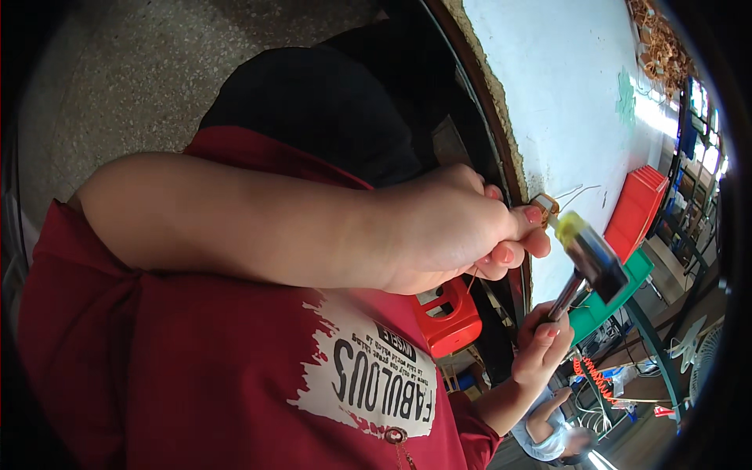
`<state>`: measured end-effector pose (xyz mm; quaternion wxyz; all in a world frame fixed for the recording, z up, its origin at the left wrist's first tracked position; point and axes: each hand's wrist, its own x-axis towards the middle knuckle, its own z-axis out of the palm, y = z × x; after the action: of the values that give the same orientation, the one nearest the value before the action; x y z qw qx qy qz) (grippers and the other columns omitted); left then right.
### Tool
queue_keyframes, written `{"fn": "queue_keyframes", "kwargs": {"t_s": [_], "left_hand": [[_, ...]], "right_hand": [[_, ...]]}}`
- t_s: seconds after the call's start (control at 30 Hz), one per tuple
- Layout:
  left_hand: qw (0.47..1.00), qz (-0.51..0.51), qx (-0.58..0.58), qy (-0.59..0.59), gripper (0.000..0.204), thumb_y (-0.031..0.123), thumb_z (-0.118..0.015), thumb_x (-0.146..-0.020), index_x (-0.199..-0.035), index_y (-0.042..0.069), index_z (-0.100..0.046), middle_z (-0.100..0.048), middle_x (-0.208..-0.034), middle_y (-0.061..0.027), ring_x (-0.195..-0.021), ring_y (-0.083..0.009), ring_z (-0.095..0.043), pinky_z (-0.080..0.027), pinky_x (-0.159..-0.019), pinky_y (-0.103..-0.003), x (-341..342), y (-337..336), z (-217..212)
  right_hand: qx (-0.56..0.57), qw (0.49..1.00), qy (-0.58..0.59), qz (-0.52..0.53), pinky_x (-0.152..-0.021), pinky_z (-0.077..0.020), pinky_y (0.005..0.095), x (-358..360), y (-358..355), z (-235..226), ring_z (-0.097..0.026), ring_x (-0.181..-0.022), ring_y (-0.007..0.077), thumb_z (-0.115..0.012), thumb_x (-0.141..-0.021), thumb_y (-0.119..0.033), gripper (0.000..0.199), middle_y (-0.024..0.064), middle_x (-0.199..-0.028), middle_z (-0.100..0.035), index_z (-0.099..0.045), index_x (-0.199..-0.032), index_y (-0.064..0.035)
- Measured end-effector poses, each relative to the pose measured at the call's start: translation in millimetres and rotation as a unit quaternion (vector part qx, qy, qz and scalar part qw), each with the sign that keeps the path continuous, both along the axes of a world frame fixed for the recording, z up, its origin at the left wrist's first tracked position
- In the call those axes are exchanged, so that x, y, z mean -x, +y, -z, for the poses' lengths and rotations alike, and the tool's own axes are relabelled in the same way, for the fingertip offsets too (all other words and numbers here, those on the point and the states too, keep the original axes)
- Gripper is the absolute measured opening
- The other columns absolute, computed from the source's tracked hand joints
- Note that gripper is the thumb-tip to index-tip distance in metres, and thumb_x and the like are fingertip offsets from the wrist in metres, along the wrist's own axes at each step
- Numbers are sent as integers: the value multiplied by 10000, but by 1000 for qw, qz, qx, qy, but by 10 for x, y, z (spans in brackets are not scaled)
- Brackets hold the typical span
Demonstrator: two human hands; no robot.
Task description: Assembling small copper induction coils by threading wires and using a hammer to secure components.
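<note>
Small amber-brown piece: at the fingertips of the left hand, over the near edge of the worktop; partly hidden by the fingers.
Left-hand state: closed in a pinch on the piece, thumb and forefinger together, remaining fingers curled in.
Right hand: wrapped around the handle of the hammer; positioned lower in the view than the piece and apart from it.
Hammer position: head between the right hand and the piece, yellow face just beside the piece; contact cannot be told.
Hammer form: cylindrical head, translucent-looking yellow at one end, dark and glossy at the other; slim, shiny handle.
Piece form: small, rounded outline, pale centre; thin wires extend beside it.
Worktop surface: smooth, whitish, with a rough, chipped border and dark rim.
Heap: tangled copper-brown parts at the far end of the worktop.
Bins: red bin, ribbed; green bin, adjacent.
Stool: red, glossy, moulded, with a cut-out opening.
Floor: speckled grey.
</note>
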<state>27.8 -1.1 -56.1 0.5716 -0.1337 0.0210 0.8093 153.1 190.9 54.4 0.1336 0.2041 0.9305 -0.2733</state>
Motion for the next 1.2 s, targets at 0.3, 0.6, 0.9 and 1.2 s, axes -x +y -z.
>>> {"fn": "queue_keyframes", "kwargs": {"t_s": [0.3,0.6,0.9,1.2], "left_hand": [[1000,6,1,4,168,84,-462,-979,-955,-46,-566,-607,-884,-101,-598,-66,-397,-337,-547,-157,-9,4,-8],[1000,14,13,7,168,88,-468,-978,-961,-47,-567,-617,-893,-104,-594,-68,-398,-342,-544,-160,5,-4,-18],[999,11,21,24,168,83,-469,-976,-959,-49,-571,-624,-899,-111,-592,-71,-400,-342,-534,-162,31,-3,-39],[999,29,21,30,162,81,-474,-973,-962,-50,-569,-626,-906,-113,-590,-72,-401,-343,-526,-169,18,8,-2]], "right_hand": [[61,996,47,38,-400,-222,218,-67,8,-7,-277,-423,72,-385,-927,-578,544,-23,-510,-364,-472,-738,-75],[20,980,191,52,-399,-207,217,-176,22,55,-257,-429,69,-381,-930,-545,502,-28,-504,-332,-463,-746,-86],[-8,980,199,23,-407,-204,215,-195,-107,113,-259,-425,71,-342,-942,-556,520,-25,-500,-339,-449,-727,-95],[-125,990,62,-21,-410,-208,219,-137,-160,108,-267,-423,82,-316,-961,-507,501,-12,-500,-350,-442,-709,-92]]}}
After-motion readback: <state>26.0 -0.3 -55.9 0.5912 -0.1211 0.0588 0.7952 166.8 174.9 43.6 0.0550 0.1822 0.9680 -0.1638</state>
